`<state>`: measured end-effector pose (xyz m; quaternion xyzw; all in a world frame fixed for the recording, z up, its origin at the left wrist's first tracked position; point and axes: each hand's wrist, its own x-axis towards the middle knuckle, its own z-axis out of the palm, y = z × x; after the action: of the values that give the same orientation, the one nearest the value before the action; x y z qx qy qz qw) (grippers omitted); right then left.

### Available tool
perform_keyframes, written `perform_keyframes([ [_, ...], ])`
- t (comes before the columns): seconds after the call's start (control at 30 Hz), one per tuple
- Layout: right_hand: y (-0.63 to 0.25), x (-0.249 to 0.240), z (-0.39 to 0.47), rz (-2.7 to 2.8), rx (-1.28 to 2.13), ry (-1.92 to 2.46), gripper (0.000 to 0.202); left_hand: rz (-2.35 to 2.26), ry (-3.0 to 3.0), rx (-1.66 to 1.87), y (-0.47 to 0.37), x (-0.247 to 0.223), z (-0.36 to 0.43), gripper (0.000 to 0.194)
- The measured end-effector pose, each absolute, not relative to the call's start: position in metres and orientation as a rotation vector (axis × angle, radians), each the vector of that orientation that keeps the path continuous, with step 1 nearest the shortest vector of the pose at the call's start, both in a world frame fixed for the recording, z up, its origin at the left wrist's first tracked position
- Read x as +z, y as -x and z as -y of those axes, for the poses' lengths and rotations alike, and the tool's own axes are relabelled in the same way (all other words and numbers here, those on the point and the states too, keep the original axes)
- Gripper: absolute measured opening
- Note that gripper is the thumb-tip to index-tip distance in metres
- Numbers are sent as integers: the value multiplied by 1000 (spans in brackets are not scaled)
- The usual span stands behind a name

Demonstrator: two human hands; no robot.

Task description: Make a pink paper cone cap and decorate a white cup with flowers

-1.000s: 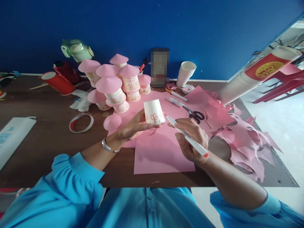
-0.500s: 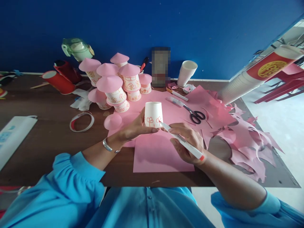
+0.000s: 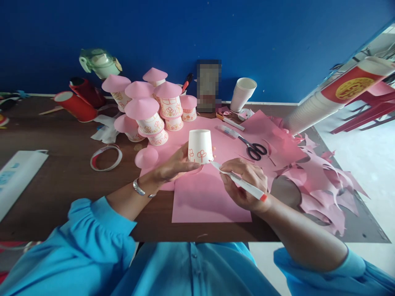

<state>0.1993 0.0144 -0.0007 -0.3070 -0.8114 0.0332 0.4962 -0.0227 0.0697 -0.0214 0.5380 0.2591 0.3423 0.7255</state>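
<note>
My left hand (image 3: pixel 177 165) is wrapped around a white paper cup (image 3: pixel 200 142), held upside down with its wide rim at the bottom. Red flower outlines run along the cup's lower part. In my right hand (image 3: pixel 245 183) is a white marker (image 3: pixel 247 186) with a red end; its tip is at the cup's lower right edge. Both hands are above a pink paper sheet (image 3: pixel 212 201). Behind them stand several decorated paper cups with pink cone roofs (image 3: pixel 142 108). A loose pink paper cone (image 3: pixel 146 158) lies just left of the held cup.
Black-handled scissors (image 3: pixel 255 151) lie on pink paper at right, by cut scraps (image 3: pixel 324 185). A tape roll (image 3: pixel 105 158) is at left. A cup stack (image 3: pixel 243 94) stands near the blue wall; a longer sleeve of cups (image 3: pixel 327 98) leans at right. A red tube (image 3: pixel 75 107) is back left.
The cup has turned in my left hand, so its drawn flowers have shifted left. The marker's tip has moved from a flower to the cup's lower right edge.
</note>
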Motion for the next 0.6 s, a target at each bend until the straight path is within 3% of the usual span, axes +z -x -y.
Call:
perform_keyframes([
  [0.6, -199, 0, -14, 2020, 122, 770, 13, -556, -1222, 731, 22, -20, -70, 51],
])
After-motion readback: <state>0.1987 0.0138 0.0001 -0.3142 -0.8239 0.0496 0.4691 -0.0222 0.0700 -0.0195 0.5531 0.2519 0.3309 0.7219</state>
